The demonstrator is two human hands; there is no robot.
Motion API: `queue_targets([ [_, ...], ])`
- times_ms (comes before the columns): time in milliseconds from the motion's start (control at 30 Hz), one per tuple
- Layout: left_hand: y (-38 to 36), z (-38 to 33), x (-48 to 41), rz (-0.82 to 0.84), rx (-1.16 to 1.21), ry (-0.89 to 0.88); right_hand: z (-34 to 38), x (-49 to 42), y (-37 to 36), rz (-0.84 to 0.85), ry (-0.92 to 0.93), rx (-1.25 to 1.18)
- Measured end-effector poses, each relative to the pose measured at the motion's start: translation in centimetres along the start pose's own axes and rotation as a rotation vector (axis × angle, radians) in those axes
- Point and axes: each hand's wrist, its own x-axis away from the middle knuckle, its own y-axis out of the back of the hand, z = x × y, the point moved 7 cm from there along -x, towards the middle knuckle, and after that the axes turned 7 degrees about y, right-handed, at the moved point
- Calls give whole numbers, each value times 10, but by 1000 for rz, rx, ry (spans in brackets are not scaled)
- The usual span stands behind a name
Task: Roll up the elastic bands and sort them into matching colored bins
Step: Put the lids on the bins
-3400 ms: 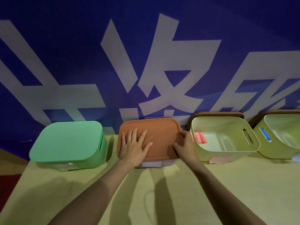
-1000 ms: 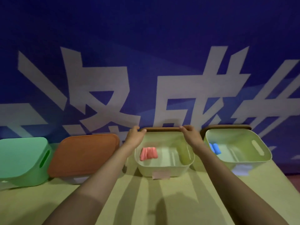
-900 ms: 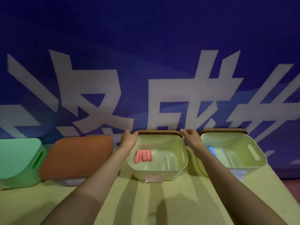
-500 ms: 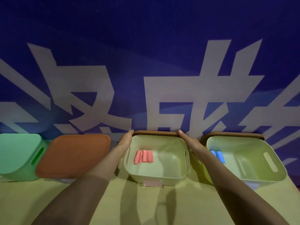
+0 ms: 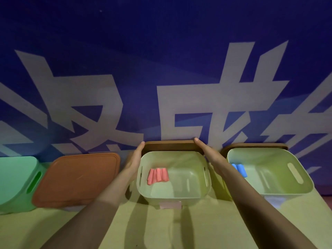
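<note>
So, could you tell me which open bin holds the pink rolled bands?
The centre bin, flanked by the left hand and right hand, holds pink rolls; the far-right bin holds blue rolls instead.

The lid [image 5: 168, 145] pressed between the left hand [image 5: 134, 159] and the right hand [image 5: 206, 152] is matt brown, wood or plastic, I cannot tell. Just below the grip, the pale bin [image 5: 172, 198] is smooth plastic with a soft sheen, and its pink bands [image 5: 158, 176] look matt and rubbery. Left of the grip, the orange-brown lid [image 5: 77, 178] is smooth and matt. The table [image 5: 161, 229] under the forearms is matt.
</note>
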Motion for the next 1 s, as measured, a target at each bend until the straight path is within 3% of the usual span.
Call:
queue_targets([
  [400, 15, -26, 36, 18, 105, -211, 34, 54, 2, 46, 60, -51],
  [667, 25, 6, 62, 25, 82, -301, -3, 83, 7, 41, 31, -221],
  [1000, 21, 60, 71, 125, 63, -281, -46, 103, -3, 29, 31, -236],
])
